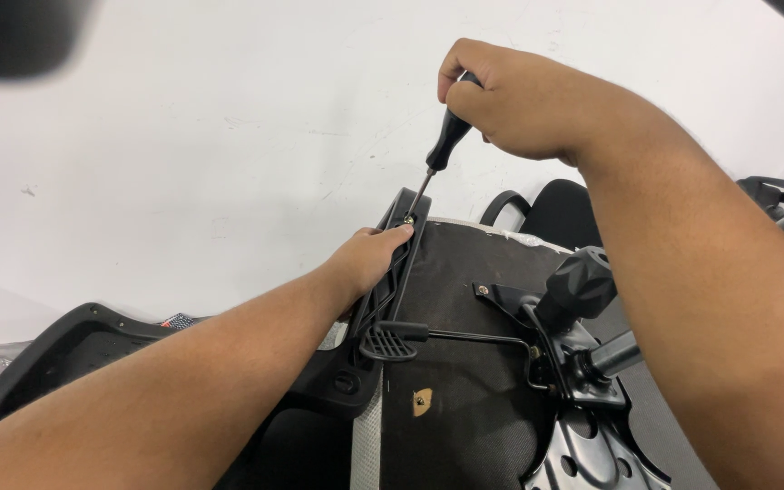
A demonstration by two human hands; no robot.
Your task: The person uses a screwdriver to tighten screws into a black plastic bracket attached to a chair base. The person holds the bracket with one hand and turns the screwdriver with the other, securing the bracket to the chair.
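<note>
Two bare hands work on an upturned office chair, its black seat underside [465,299] facing up against a white floor. Right hand [510,100] is closed in a fist around the black handle of a screwdriver [445,145], whose thin shaft slants down to a brass-coloured screw [408,219] at the far edge of the seat. Left hand [369,259] lies just beside that screw, fingers curled over and pressing on a black plastic armrest bracket [392,272] that runs along the seat's left edge; the thumb side is hidden, so how fully it grips cannot be told. Near the middle of the seat, a black lever [410,338] with a ribbed paddle end runs right to the metal mechanism plate [583,445] at the near right corner. A round black knob [581,283] stands above that plate, and a steel post [614,354] juts out beside it. A second screw [421,399] sits in the fabric near the seat's near edge. Another black armrest [74,349] lies off the left side.
</note>
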